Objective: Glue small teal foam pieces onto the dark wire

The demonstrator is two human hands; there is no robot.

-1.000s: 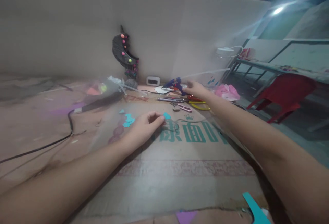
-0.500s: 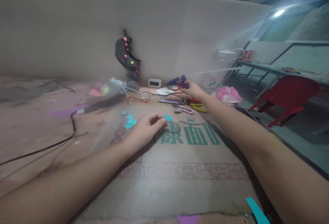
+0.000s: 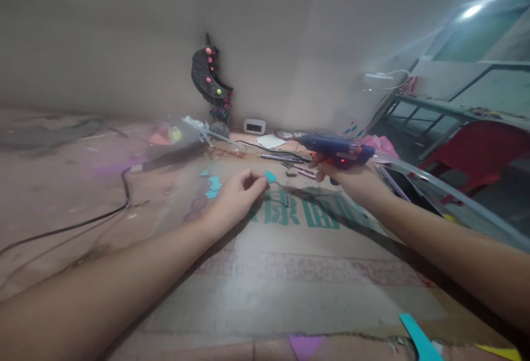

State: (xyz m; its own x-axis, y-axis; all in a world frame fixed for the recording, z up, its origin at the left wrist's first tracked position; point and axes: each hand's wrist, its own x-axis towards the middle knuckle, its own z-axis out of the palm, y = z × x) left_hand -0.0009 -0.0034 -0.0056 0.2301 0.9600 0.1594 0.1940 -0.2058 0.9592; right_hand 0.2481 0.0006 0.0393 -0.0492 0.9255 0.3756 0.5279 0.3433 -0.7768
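Note:
Between the thumb and fingers of my left hand point(image 3: 242, 191) is a small teal cutout point(image 3: 270, 176), pinched just above the printed cardboard sheet point(image 3: 265, 306). My right hand point(image 3: 329, 170) grips a dark blue hot glue gun point(image 3: 337, 148) with a small red light. A long clear glue stick point(image 3: 445, 183) trails from the gun's back end toward the right edge. The gun's nozzle points left and is smeared by motion. Several teal cutouts point(image 3: 213, 185) lie on the cardboard left of my left hand.
A dark crescent ornament with pompoms point(image 3: 202, 77) stands against the wall, beside a small white clock point(image 3: 254, 126). Tweezers point(image 3: 284, 158), a pink cutter point(image 3: 307, 171) and a grey stone-like lump point(image 3: 291, 173) lie ahead. A black cable point(image 3: 99, 217) crosses at left. A red chair point(image 3: 476, 146) stands right.
My right hand has lifted the glue gun from the back of the table and brought it nearer and to the right. My left hand keeps its pinch on the teal cutout. The view shifts slightly.

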